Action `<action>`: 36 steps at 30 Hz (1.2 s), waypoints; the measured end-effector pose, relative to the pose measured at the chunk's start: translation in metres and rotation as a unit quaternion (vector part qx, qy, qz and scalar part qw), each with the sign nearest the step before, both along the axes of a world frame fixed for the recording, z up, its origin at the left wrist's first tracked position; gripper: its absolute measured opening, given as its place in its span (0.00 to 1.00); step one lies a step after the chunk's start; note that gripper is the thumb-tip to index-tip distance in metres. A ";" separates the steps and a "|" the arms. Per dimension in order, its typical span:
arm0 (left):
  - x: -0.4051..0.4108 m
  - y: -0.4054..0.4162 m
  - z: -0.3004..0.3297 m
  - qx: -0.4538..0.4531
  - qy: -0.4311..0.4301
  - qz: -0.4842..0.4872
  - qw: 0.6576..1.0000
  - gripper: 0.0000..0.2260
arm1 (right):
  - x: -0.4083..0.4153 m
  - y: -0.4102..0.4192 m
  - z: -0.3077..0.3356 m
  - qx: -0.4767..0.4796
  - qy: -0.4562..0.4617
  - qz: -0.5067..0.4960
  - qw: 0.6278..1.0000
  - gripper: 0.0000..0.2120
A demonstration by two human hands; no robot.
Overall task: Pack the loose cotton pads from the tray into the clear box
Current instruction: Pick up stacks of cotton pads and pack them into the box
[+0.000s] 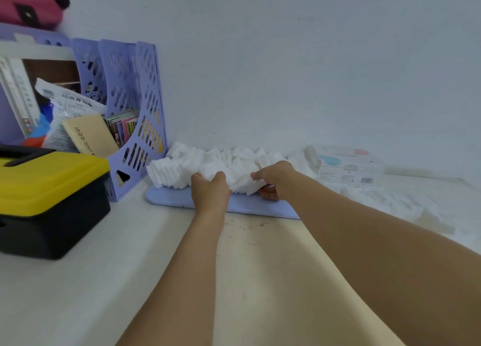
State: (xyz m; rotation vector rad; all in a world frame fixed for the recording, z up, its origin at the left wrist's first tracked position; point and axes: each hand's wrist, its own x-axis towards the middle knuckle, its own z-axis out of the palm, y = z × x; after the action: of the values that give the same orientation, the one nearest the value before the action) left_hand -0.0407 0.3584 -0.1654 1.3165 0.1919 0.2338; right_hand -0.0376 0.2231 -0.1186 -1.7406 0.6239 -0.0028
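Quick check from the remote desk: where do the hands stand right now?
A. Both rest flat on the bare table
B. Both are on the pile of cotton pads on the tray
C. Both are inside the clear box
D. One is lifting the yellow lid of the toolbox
B: the left hand and right hand both grip the cotton pads on the purple tray; the clear box sits to the right, untouched.

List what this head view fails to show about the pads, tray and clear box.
- Tray: far side buried under the cotton pads.
- Clear box: contents unreadable through glare; label print too small.
- Right hand: fingertips hidden beneath pads.
- Left hand: grip partly hidden by its own back.
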 end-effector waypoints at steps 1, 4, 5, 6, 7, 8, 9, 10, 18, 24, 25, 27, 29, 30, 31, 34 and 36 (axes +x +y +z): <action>0.001 0.000 -0.001 0.000 0.005 -0.001 1.000 0.13 | -0.001 0.001 0.001 0.004 -0.006 0.000 1.000 0.18; 0.003 0.003 -0.002 0.012 0.014 0.003 1.000 0.12 | -0.003 0.005 0.002 -0.025 -0.017 0.011 0.999 0.21; 0.002 0.003 -0.002 0.015 0.015 0.002 1.000 0.12 | -0.004 0.008 0.002 -0.037 -0.020 0.012 0.999 0.19; 0.002 0.004 -0.002 0.017 0.015 0.003 1.000 0.11 | -0.004 0.009 0.001 -0.045 -0.026 0.010 0.999 0.16; 0.001 0.004 -0.002 0.017 0.017 0.003 1.000 0.11 | -0.004 0.010 0.000 -0.049 -0.034 0.003 0.998 0.13; 0.001 0.004 -0.002 0.017 0.018 0.004 1.000 0.11 | -0.006 0.008 -0.001 -0.056 -0.043 -0.004 0.997 0.12; -0.001 0.003 -0.001 0.018 0.019 0.003 1.000 0.10 | -0.009 0.006 -0.001 -0.069 -0.053 -0.009 0.996 0.11; -0.002 0.002 0.000 0.026 0.015 0.003 1.000 0.10 | -0.014 0.002 0.002 -0.091 -0.061 -0.010 0.994 0.11; -0.034 -0.033 0.025 0.056 -0.009 -0.165 0.985 0.08 | -0.095 -0.059 0.036 0.024 -0.224 0.070 0.972 0.22; -0.063 -0.072 0.024 0.006 -0.075 -0.331 0.941 0.13 | -0.147 -0.101 0.028 0.064 -0.307 0.187 0.931 0.19; -0.063 -0.074 0.022 0.014 -0.078 -0.322 0.943 0.14 | -0.150 -0.104 0.028 0.058 -0.310 0.203 0.927 0.19; -0.067 -0.075 0.023 0.019 -0.069 -0.312 0.947 0.13 | -0.154 -0.109 0.026 0.040 -0.314 0.233 0.920 0.21; -0.070 -0.075 0.024 0.023 -0.071 -0.312 0.947 0.12 | -0.157 -0.112 0.023 0.034 -0.304 0.250 0.919 0.23; -0.072 -0.076 0.025 0.030 -0.080 -0.313 0.946 0.12 | -0.158 -0.113 0.022 0.022 -0.294 0.251 0.922 0.23; -0.075 -0.075 0.026 0.045 -0.092 -0.309 0.945 0.10 | -0.158 -0.111 0.021 0.006 -0.283 0.255 0.925 0.24; -0.078 -0.076 0.026 0.087 -0.114 -0.300 0.943 0.06 | -0.158 -0.108 0.017 -0.044 -0.264 0.256 0.929 0.27; -0.079 -0.078 0.026 0.090 -0.107 -0.298 0.944 0.07 | -0.156 -0.107 0.016 -0.063 -0.265 0.251 0.929 0.29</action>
State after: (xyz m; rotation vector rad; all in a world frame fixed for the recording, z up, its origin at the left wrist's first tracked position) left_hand -0.1197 0.2803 -0.1394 1.4584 -0.4218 -0.1274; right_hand -0.1940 0.1166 -0.1023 -1.8746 -0.2277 -0.1542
